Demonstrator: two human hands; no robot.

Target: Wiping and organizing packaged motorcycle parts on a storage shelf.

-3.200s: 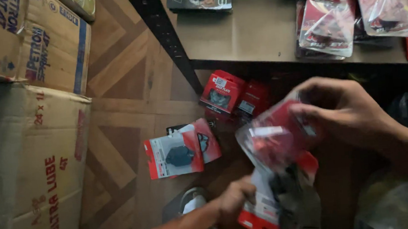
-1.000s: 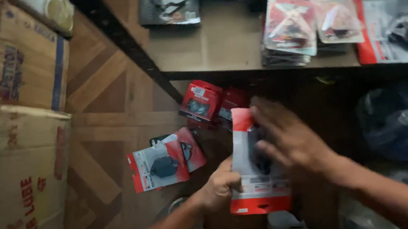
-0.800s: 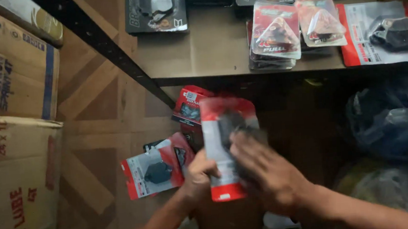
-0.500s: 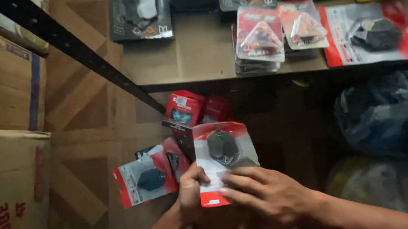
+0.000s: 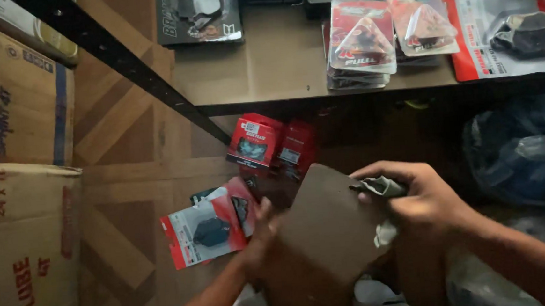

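We hold a flat brown card (image 5: 329,232) between both hands. Our left hand (image 5: 260,237) grips its edge. Our right hand (image 5: 426,203) presses a rag (image 5: 382,190) on it. Past them lie red packs (image 5: 204,231) on the floor.

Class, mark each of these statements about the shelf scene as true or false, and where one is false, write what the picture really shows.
1. The left hand and the right hand both hold a flat brown card. True.
2. The right hand also grips a crumpled cloth. True.
3. The cardboard boxes stand at the right of the view. False: they are stacked at the left.
4. The packets on the floor are blue. False: they are red and white, each with a dark part showing.
5. The wooden shelf holds several packets. True.
6. The dark plastic bag lies on top of the shelf. False: it sits below it, at the right.
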